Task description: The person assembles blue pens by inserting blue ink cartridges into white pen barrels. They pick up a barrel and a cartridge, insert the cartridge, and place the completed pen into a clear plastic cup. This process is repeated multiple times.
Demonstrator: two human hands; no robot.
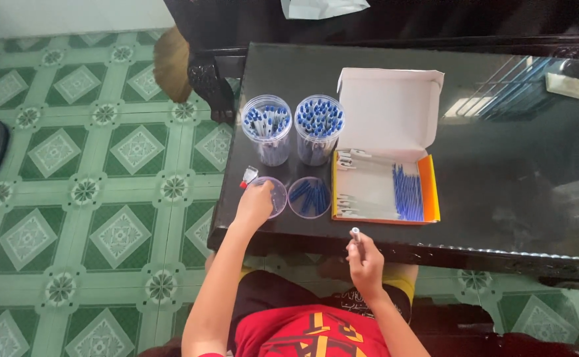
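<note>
Pen barrel pinched upright in right hand, fingers closed round it, near the box. Left hand dips curled into a lid left of box; grip unclear. Two jars packed w/ pens, barrels & refills left in box.

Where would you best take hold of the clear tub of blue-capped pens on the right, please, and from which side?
Grip the right-hand clear tub around its round wall, about midway up, coming from the person's own near side, probably with the right hand. It stands upright with pens sticking out of its open top, so a grasp from above looks awkward. The other tub and the open box crowd its two flanks.
</note>
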